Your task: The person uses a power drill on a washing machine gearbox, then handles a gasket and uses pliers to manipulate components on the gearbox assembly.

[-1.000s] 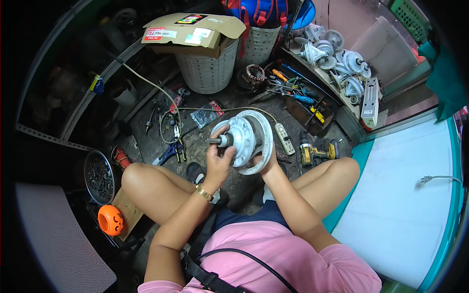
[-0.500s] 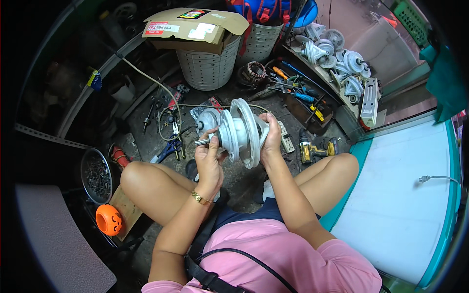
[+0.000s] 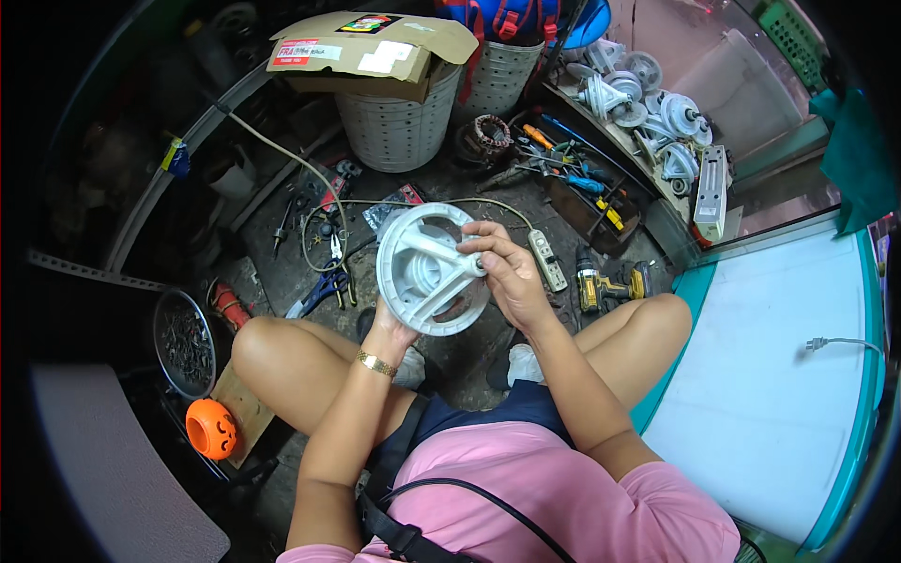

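Between my hands is a white washing-machine gearbox (image 3: 424,274), its round rim and spoked frame tilted up toward me. My left hand (image 3: 395,324) supports it from below on the left, its fingers mostly hidden behind the rim. At the right side my right hand (image 3: 510,281) has its thumb and fingers closed around the small metal tip where the spokes meet. The gearbox is held above the floor, in front of my knees.
A cordless drill (image 3: 601,283) and a power strip (image 3: 547,261) lie right of my hands. Pliers (image 3: 333,272) are at left. Beyond stand a tool tray (image 3: 587,220), a perforated bin (image 3: 392,131) under a cardboard box (image 3: 375,47), and similar white gearboxes (image 3: 680,117). A metal bowl (image 3: 208,342) holds small parts.
The gearbox has been turned from side-on so its spoked frame faces up toward me. My left hand has slid beneath it, and my right hand has moved from the rim to the central tip.
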A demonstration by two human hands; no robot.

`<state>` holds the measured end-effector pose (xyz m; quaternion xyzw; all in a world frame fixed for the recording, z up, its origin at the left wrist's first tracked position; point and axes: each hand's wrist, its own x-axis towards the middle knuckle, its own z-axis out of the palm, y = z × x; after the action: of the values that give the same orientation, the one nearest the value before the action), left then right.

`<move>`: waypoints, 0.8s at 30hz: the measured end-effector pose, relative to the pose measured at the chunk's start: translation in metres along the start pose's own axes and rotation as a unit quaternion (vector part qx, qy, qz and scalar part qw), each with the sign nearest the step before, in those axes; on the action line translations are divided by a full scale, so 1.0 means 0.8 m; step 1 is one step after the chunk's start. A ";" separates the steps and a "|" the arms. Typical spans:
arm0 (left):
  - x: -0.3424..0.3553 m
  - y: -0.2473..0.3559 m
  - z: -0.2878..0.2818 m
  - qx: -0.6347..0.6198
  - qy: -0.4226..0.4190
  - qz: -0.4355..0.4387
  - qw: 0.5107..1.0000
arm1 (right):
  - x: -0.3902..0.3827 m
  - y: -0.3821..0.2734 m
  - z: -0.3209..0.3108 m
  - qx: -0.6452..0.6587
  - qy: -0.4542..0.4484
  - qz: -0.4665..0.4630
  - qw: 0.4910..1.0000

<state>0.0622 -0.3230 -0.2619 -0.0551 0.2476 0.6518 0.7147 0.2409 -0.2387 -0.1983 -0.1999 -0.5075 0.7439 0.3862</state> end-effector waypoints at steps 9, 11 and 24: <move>0.010 -0.002 -0.063 0.669 0.139 0.401 0.611 | 0.023 0.126 -0.034 -0.245 0.209 0.052 0.945; 0.039 -0.030 -0.055 0.742 0.039 0.296 0.600 | 0.032 0.139 -0.043 -0.227 0.244 0.062 0.941; 0.135 -0.070 -0.109 0.671 0.182 0.222 0.684 | 0.157 0.170 -0.266 -0.019 0.314 0.231 0.921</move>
<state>0.0941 -0.2684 -0.3977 0.3784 0.7486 0.4285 0.3358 0.2591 -0.0385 -0.3965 -0.5424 -0.3143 0.7015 0.3390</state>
